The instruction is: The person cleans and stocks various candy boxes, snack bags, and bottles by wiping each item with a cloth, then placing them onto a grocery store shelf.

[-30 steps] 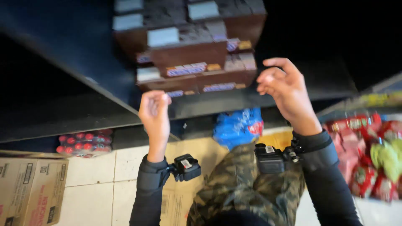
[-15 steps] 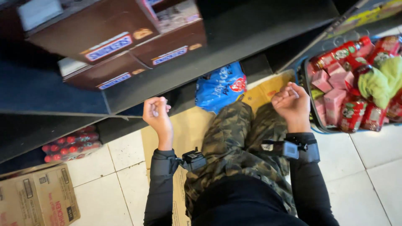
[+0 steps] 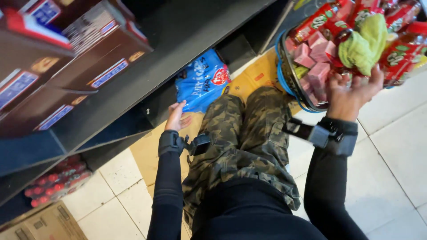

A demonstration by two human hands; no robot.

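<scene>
My left hand [image 3: 177, 118] hangs low beside my left knee, fingers loosely spread, just under a blue snack bag [image 3: 201, 81] that lies at the foot of the shelf; it holds nothing. My right hand [image 3: 352, 92] reaches with spread fingers over the rim of a blue wire basket [image 3: 284, 73]. The basket is full of pink cartons [image 3: 315, 60], red bottles [image 3: 320, 20] and a green cloth [image 3: 362, 41]. The fingertips touch the goods near the pink cartons and the hand grips nothing that I can see.
A dark shelf [image 3: 133, 95] on the left carries brown boxes of chocolate bars [image 3: 84, 58]. Flattened cardboard [image 3: 253, 80] lies under my camouflage-trousered knees. A shrink-wrapped pack of red-capped bottles [image 3: 55, 184] and a cardboard box [image 3: 49, 224] sit on the white tiled floor at lower left.
Both hands came down from the shelf of chocolate boxes. The left dropped to the knee and opened; the right swung right and out over the basket. The view tilted down and rightward.
</scene>
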